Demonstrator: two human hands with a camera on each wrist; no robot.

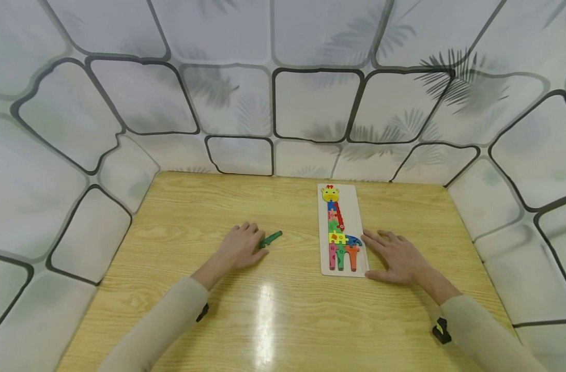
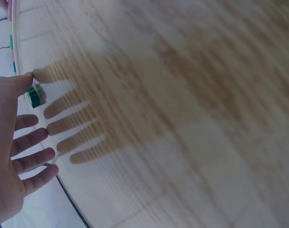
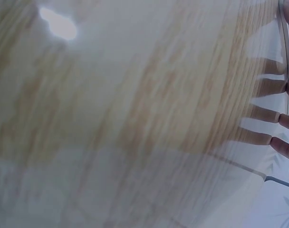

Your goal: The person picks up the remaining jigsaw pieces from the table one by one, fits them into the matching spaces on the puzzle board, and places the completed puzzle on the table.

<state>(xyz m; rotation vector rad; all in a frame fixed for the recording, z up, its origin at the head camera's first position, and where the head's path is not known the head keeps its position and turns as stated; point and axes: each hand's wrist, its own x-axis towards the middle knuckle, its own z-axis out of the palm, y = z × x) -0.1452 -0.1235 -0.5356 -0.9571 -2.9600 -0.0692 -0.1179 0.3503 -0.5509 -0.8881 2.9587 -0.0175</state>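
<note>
A slim dark green puzzle piece (image 1: 271, 238) lies on the table beside my left hand (image 1: 242, 246), between the thumb and index finger. In the left wrist view the green piece (image 2: 34, 97) shows in the gap by the thumb, and the fingers (image 2: 33, 160) are spread with tips at the tabletop. To the right lies a giraffe puzzle on a pale board (image 1: 350, 206), with a yellow head (image 1: 330, 194) and several coloured body pieces. My right hand (image 1: 396, 258) rests at the board's right edge, fingers extended; only its fingers (image 3: 287, 122) show at the right wrist view's edge.
The wood-grained table (image 1: 283, 310) is glossy and reflects light near its front. A pale wall covering (image 1: 317, 106) with a stone pattern and leaf prints encloses the back and both sides.
</note>
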